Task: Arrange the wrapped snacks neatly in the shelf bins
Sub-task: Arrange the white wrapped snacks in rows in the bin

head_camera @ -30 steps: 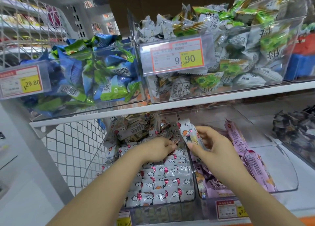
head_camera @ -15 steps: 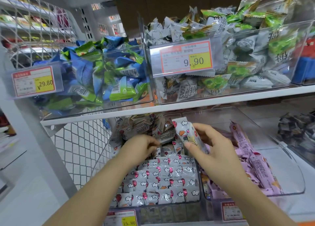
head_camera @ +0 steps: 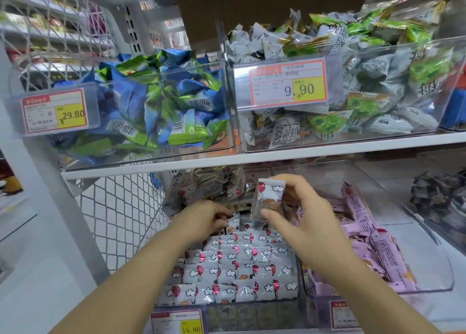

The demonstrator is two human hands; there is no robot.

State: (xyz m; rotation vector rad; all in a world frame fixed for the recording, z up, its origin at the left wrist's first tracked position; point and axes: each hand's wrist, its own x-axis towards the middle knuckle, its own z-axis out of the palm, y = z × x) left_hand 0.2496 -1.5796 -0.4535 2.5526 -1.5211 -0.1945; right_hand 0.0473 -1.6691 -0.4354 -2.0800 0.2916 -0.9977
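Now, right hand (head_camera: 311, 226) round packet (head_camera: 268, 195)

We get bright, even light with only soft shadows, deepest under the shelf (head_camera: 252, 158). Glare whitens the clear bins (head_camera: 161, 70) and the tags (head_camera: 287, 84). Everything is slightly smeared. The snack (head_camera: 268, 197) in the right hand (head_camera: 310, 225) looks soft, and small print is unreadable. Edges bow and blur, worst at the right.
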